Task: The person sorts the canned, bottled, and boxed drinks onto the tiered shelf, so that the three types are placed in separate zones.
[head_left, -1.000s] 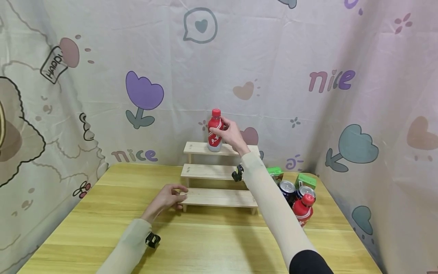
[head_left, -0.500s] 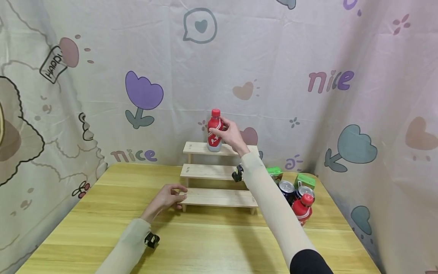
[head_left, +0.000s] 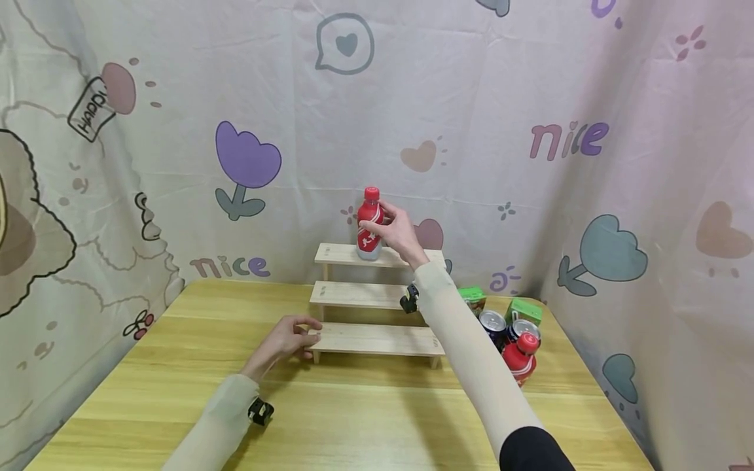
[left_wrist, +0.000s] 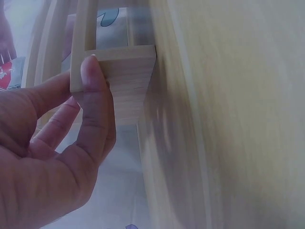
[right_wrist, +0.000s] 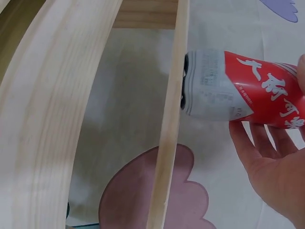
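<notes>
Backdrop cloth [head_left: 338,144]: hung behind and along both sides, printed with tulips, hearts and "nice".
Counter [head_left: 353,418]: wood-grained, spread beneath the rack and the cluster.
Stepped rack [head_left: 377,339]: pale wood, three tiers, set toward the counter's rear.
Red bottle [head_left: 369,226]: upright on the top tier, a little left of its middle, capped; contents hidden behind the label.
Cluster right of the rack: two dark cans [head_left: 493,321] with silver tops, two green-topped cartons [head_left: 524,311], a second red bottle [head_left: 520,360] in front, capped; contents hidden.
Right hand [head_left: 399,232]: grasping the red bottle, thumb across its front.
Left hand [head_left: 287,340]: pinching the bottom tier's left end with curled fingers.
In the way: right forearm [head_left: 471,347], slanting across the rack's right end and partly covering the nearer can and carton.
</notes>
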Demonstrator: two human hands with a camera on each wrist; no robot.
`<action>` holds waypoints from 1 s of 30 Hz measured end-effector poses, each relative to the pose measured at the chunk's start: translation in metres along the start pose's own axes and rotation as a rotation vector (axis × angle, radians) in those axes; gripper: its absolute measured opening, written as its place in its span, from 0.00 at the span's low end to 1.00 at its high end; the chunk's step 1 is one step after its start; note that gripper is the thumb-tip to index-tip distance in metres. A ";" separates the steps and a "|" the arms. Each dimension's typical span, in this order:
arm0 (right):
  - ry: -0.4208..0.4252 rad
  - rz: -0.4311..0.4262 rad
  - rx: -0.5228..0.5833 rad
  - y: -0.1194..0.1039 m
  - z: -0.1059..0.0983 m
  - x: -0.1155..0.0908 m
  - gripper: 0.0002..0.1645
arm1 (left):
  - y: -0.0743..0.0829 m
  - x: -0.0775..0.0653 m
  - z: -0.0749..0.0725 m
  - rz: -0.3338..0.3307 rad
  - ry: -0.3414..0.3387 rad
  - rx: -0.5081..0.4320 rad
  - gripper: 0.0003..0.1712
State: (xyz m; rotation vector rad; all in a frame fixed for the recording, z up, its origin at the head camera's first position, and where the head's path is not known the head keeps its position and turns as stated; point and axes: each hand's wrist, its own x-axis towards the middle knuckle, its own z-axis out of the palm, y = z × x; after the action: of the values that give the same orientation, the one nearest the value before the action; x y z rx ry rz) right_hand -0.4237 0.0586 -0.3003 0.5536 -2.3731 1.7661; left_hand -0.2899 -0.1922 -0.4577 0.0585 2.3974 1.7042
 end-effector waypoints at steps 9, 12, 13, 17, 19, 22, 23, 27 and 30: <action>0.066 -0.017 0.099 0.006 -0.002 -0.009 0.41 | -0.003 0.001 0.000 0.011 0.005 -0.001 0.17; 0.126 -0.042 0.107 0.009 -0.007 -0.013 0.37 | -0.004 0.002 0.000 0.031 -0.003 -0.008 0.17; 0.138 -0.053 0.104 0.009 -0.009 -0.014 0.36 | -0.004 0.002 0.000 0.035 -0.006 -0.015 0.17; 0.175 -0.101 0.088 0.012 -0.015 -0.020 0.32 | -0.005 0.002 0.000 0.050 -0.011 -0.024 0.17; 0.186 -0.105 0.096 0.013 -0.016 -0.025 0.28 | -0.006 0.002 0.000 0.048 -0.011 -0.026 0.17; 0.203 -0.078 0.124 0.015 -0.018 -0.035 0.22 | -0.006 0.001 0.000 0.046 -0.009 -0.026 0.18; 0.208 -0.065 0.134 0.015 -0.018 -0.039 0.20 | -0.006 0.001 0.000 0.045 -0.008 -0.024 0.18; 0.212 -0.023 0.181 0.019 -0.019 -0.054 0.18 | -0.004 0.002 0.000 0.039 -0.001 -0.013 0.18; 0.221 0.007 0.227 0.020 -0.021 -0.067 0.18 | -0.003 0.002 0.002 0.037 -0.003 -0.001 0.18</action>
State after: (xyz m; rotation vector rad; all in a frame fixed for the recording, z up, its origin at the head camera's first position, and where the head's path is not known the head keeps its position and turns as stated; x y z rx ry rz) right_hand -0.3716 0.0974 -0.3330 0.3533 -2.0474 1.9994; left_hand -0.2917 -0.1913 -0.4611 0.1060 2.4077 1.7196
